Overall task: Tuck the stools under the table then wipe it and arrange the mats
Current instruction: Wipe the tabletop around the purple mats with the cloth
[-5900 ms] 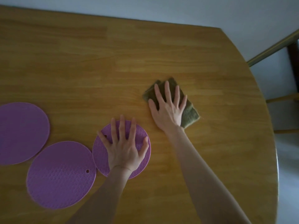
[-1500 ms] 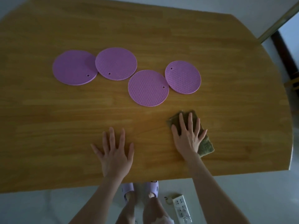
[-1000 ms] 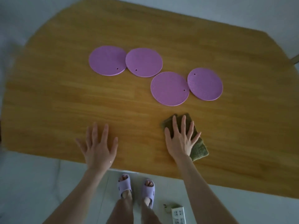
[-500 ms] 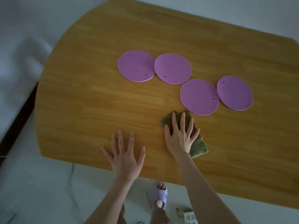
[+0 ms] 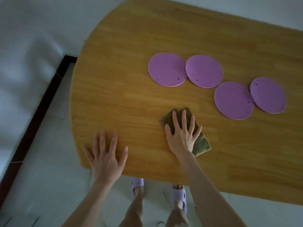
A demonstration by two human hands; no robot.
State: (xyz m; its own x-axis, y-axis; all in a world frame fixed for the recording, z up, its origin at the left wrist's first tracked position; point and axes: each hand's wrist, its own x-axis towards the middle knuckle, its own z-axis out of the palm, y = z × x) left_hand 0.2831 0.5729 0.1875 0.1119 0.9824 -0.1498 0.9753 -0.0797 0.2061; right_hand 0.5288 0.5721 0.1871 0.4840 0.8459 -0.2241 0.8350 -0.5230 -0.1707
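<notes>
Several round purple mats lie on the wooden table (image 5: 131, 99) in a loose row: one at the left (image 5: 167, 69), a second (image 5: 204, 71) touching it, a third (image 5: 233, 100) lower right, and another (image 5: 268, 95) overlapping the third's edge. My right hand (image 5: 181, 135) presses flat, fingers spread, on a folded olive-green cloth (image 5: 200, 144) near the table's front edge. My left hand (image 5: 105, 157) rests flat with fingers spread at the table's rounded front-left corner. No stools are in view.
The table's curved left edge runs from top centre down to the front-left corner. Pale tiled floor (image 5: 41, 185) and a dark skirting board (image 5: 37, 112) lie to the left. My feet in lilac slippers (image 5: 178, 196) stand under the front edge.
My view has swung left, so the mats sit further right in frame. My right hand has slid the cloth leftward along the front of the table, and my left hand has shifted toward the left corner.
</notes>
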